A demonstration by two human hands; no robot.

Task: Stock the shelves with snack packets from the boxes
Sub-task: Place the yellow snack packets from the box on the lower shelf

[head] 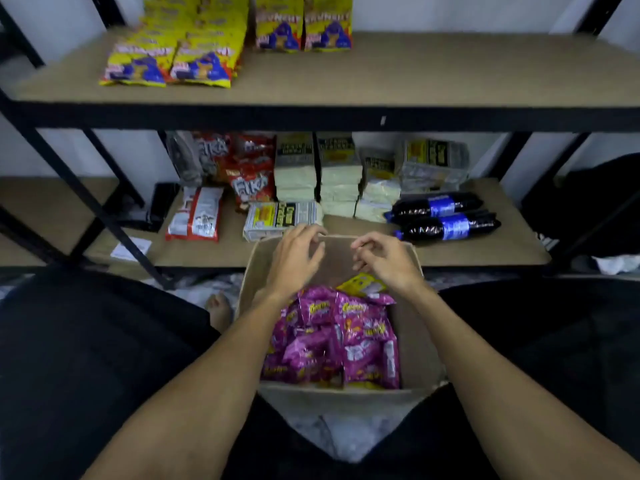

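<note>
One box (417, 344) holds maybe seven purple packets (332, 344); left hand (298, 259) and right hand (386, 261) hover loosely curled, empty.

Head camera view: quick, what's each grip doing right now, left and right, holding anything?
Left grip: open, fingers relaxed, holding nothing.
Right grip: open, fingers loosely curled, nothing visible in it.
</note>
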